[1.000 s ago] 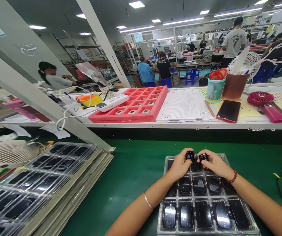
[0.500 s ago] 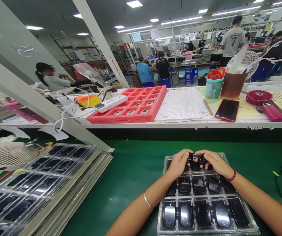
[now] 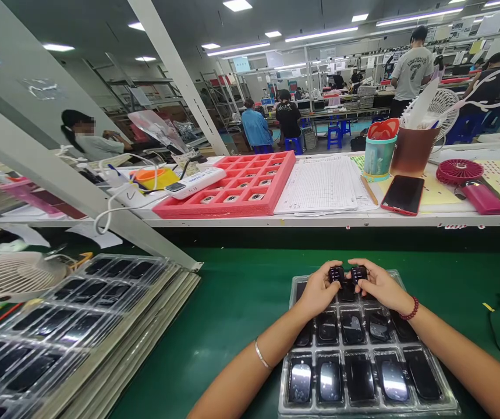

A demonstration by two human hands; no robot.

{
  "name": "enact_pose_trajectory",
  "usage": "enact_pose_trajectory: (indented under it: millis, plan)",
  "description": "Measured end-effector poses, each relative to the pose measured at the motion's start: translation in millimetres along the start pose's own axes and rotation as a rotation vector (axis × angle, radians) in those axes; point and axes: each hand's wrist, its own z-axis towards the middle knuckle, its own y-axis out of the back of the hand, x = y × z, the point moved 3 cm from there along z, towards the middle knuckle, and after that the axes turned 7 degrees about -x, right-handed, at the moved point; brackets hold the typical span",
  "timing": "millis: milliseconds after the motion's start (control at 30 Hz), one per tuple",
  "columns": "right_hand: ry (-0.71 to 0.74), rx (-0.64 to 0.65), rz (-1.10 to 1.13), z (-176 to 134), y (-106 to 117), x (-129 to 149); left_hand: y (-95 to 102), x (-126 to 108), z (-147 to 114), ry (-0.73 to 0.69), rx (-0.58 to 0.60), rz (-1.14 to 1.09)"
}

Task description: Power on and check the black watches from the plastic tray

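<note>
Over the far row of a clear plastic tray (image 3: 334, 344), my left hand (image 3: 320, 289) is closed on a small black smartwatch (image 3: 336, 273) without a strap. Its screen is lit with small icons or text, too small to read. My right hand (image 3: 383, 286) grips a second smartwatch (image 3: 358, 273), its screen also lit. Both screens face me, side by side, with my thumbs at their lower edges. Below my hands, shiny black rounded pieces (image 3: 360, 377) lie in the tray's compartments. My hands partly cover the far row.
Stacked trays of black pieces (image 3: 79, 291) stand at the left beside a white fan (image 3: 11, 276). Above the green bench (image 3: 232, 302), a shelf carries a red foam tray (image 3: 215, 208), papers (image 3: 323, 186), a phone (image 3: 403, 195) and cups. A black cable (image 3: 494, 331) lies right. People sit and stand beyond.
Both smartwatches have tilted up so their lit screens face me more fully. My thumbs have moved down from the screens to the lower edges. The tray has stayed put.
</note>
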Motion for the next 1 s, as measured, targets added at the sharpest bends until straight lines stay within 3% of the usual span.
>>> enact_pose_trajectory:
  millis: [1000]
  plan:
    - [-0.02,0.07,-0.073,-1.6,-2.9,6.9,0.7,-6.0,-2.3,-0.053,-0.024,0.165]
